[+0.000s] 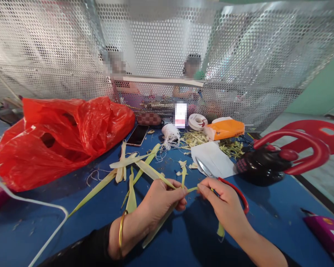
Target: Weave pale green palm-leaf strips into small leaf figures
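My left hand (158,202) is closed around a long pale-green palm leaf strip (156,176) that runs up and left past the fingers and down under the wrist. My right hand (225,204) pinches the strip's thin end right beside the left fingers. The same hand also holds red-handled scissors (208,172), whose blades point up and left and whose red loop curves round its back. A gold bangle (122,233) sits on my left wrist. More leaf strips (128,163) lie on the blue table (80,218) just beyond my hands.
A big red plastic bag (61,133) fills the left. A phone (138,135), a spool of white thread (170,134), a tape roll (197,121), an orange packet (224,129), white paper (211,157) and leaf scraps (230,148) lie behind. A black bag (260,167) and red chair (311,144) stand right. Two people sit behind the mesh screen (239,55).
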Action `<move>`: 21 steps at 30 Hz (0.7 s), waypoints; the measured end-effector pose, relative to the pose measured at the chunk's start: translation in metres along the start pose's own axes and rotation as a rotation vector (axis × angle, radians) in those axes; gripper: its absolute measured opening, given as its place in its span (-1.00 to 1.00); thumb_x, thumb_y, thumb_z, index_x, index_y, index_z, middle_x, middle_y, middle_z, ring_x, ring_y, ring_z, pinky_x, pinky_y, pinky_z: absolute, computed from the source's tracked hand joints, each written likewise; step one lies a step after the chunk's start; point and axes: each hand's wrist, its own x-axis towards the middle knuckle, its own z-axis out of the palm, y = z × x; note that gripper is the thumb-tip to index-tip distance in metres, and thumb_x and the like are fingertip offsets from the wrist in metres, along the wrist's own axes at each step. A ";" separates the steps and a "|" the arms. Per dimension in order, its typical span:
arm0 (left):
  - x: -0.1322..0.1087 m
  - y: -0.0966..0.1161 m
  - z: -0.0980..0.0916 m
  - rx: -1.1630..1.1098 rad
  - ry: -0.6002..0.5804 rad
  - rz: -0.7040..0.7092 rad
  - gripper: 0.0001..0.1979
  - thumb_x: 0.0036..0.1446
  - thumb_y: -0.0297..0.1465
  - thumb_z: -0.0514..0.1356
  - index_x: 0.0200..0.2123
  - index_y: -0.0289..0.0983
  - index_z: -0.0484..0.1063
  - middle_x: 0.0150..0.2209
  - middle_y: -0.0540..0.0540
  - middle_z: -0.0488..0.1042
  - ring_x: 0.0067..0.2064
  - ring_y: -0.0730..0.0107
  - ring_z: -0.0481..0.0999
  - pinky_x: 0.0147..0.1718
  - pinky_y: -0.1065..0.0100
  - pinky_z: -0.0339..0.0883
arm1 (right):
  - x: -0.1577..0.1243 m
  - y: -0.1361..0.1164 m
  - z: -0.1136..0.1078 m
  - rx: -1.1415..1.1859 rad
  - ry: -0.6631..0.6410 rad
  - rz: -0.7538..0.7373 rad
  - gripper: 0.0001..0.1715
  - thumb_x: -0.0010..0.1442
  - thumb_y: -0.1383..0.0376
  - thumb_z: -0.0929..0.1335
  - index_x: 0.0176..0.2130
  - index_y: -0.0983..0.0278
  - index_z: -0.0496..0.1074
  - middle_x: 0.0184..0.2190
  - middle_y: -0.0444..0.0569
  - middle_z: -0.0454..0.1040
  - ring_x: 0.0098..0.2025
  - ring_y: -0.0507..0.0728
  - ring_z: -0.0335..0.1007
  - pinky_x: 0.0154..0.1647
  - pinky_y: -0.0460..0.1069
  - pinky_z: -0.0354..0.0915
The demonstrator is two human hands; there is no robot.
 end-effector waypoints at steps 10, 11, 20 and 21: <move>-0.002 0.002 0.004 0.022 -0.044 -0.116 -0.83 -0.12 -0.34 0.29 -0.51 -0.33 0.41 -0.63 0.02 0.41 -0.61 0.55 0.38 -0.53 0.46 0.28 | 0.006 0.002 0.000 0.022 -0.061 -0.061 -0.73 0.25 0.17 0.26 -0.35 0.25 0.45 -0.30 -0.01 0.46 -0.20 0.17 0.36 -0.14 0.01 0.26; -0.003 0.002 0.006 0.041 -0.063 -0.149 -0.82 -0.13 -0.34 0.30 -0.50 -0.33 0.42 -0.63 0.02 0.42 -0.62 0.55 0.38 -0.54 0.46 0.29 | 0.005 0.000 0.002 0.082 -0.100 -0.045 -0.73 0.24 0.16 0.27 -0.35 0.25 0.46 -0.29 0.00 0.46 -0.20 0.17 0.37 -0.14 0.02 0.28; -0.003 -0.003 0.008 0.078 -0.180 -0.175 -0.68 -0.06 -0.16 0.24 -0.57 -0.32 0.37 -0.64 0.00 0.43 -0.64 0.53 0.41 -0.57 0.47 0.29 | -0.001 -0.001 0.017 0.481 -0.124 0.244 -0.70 0.14 0.15 0.37 -0.50 0.30 0.41 -0.53 -0.13 0.39 -0.42 0.07 0.29 -0.35 -0.03 0.25; -0.003 -0.003 0.008 0.064 -0.154 -0.188 -0.72 -0.09 -0.20 0.26 -0.56 -0.32 0.37 -0.64 0.01 0.43 -0.65 0.54 0.40 -0.57 0.46 0.31 | -0.001 0.000 0.017 0.476 -0.116 0.240 -0.71 0.14 0.15 0.36 -0.49 0.30 0.40 -0.52 -0.13 0.39 -0.41 0.07 0.28 -0.34 -0.03 0.24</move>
